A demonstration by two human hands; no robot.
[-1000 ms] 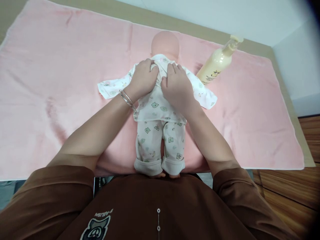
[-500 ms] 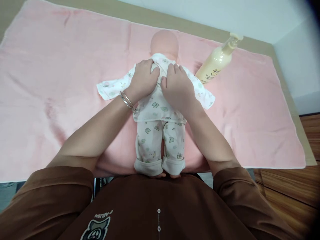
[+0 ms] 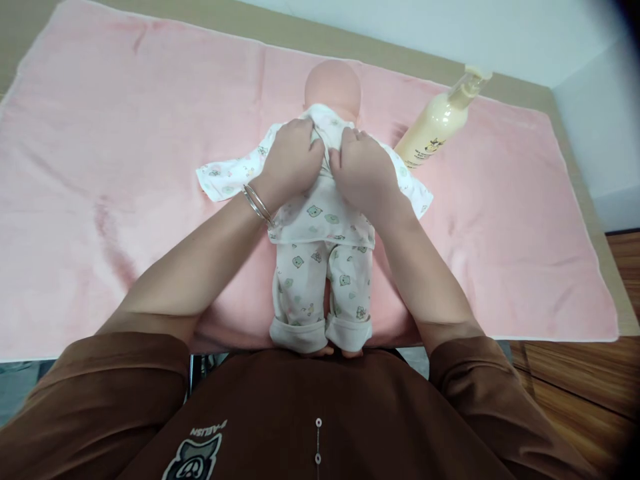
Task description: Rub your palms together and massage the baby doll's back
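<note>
A baby doll (image 3: 334, 85) lies with the back of its head toward me and its feet at the near edge. It wears a white printed shirt (image 3: 325, 217) and matching trousers (image 3: 303, 280) with rolled cuffs. My left hand (image 3: 295, 157), with two silver bangles at the wrist, is closed on the shirt at the doll's upper back, left of the middle. Opposite it, my right hand (image 3: 367, 167) has its fingers curled into the shirt on the right side. Between the thumbs the cloth is bunched into folds. Part of the fingertips is hidden.
The doll rests on a pink blanket (image 3: 150, 133) that covers most of the table (image 3: 575, 140). A cream pump bottle (image 3: 435, 123) lies or leans right of the doll's head, near its sleeve. A white wall (image 3: 450, 33) stands behind the table.
Both hands have curled in more tightly, and the shirt between them is more gathered. The whole view has shifted slightly, while the doll and bottle keep their places on the blanket.
</note>
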